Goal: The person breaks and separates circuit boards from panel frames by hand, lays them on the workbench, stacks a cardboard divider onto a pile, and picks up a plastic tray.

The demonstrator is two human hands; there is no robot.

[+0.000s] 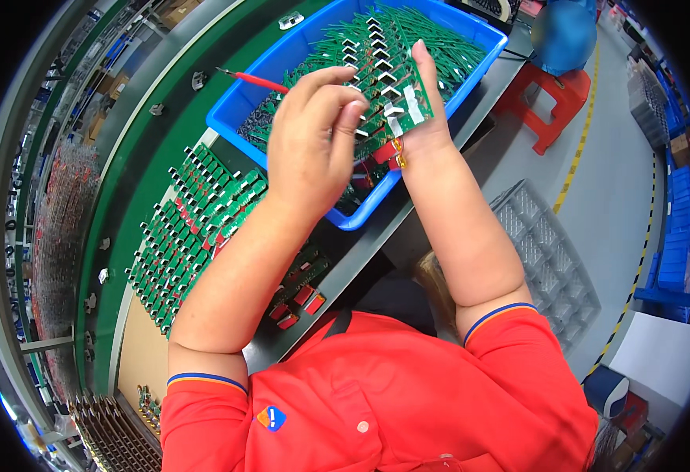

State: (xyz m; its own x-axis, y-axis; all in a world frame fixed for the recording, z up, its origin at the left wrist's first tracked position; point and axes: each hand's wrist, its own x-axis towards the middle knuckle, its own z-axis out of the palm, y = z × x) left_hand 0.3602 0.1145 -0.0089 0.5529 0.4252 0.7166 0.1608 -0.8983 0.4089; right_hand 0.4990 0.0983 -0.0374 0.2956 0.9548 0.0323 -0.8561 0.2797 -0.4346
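My right hand (427,94) holds a green circuit board panel (388,67) tilted above a blue bin, thumb up along its right edge. The panel carries rows of white-and-black connectors and pale patches near its lower end. My left hand (313,130) is closed just left of the panel, thumb and fingertips close together by its edge. From behind its fingers sticks out a thin red pen-shaped tool (260,81) with a dark tip pointing left. The blue bin (231,118) below contains many narrow green strips (439,35).
Rows of green boards with connectors (179,236) lie left of my left forearm. Small red-ended boards (305,297) sit near the bench edge. A green belt (136,165) with small metal parts curves along the left. At right are a red stool (545,98) and clear plastic trays (545,252).
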